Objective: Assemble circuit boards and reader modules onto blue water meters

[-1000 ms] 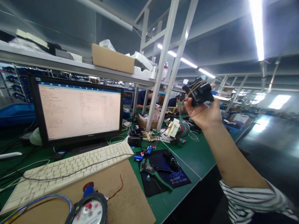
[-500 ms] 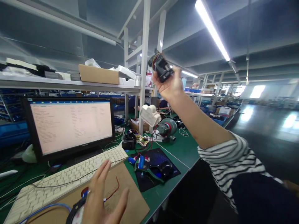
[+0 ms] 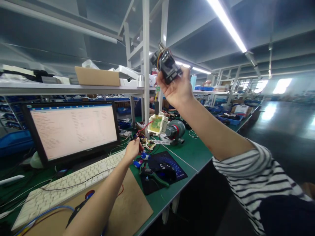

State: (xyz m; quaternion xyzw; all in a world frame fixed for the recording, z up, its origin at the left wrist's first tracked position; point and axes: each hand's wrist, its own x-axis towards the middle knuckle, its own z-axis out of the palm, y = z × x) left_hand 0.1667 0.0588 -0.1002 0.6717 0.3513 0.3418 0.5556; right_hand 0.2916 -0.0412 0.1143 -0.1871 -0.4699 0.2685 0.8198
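My right hand [image 3: 177, 89] is raised high and grips a small black module [image 3: 166, 65] with coloured wires on it. My left hand [image 3: 133, 150] reaches forward over the right end of the white keyboard [image 3: 73, 182]. Its fingers are closed around red wires [image 3: 142, 128] that lead up to a white housing with a green circuit board [image 3: 156, 123]. Just below that hand lie small blue parts [image 3: 140, 160] at the edge of a dark mouse mat [image 3: 169, 160].
A lit monitor [image 3: 73, 129] stands behind the keyboard. A cardboard sheet [image 3: 128, 209] lies at the front of the green bench [image 3: 187, 154]. On the mat lie a black mouse [image 3: 165, 169] and green-handled pliers [image 3: 154, 175]. A grey blower [image 3: 175, 130] stands beside a white shelf post [image 3: 146, 65].
My left hand rose into view over the cardboard, then reached forward and closed on the red wires; the white housing now shows its circuit board. My right hand swung left with the black module.
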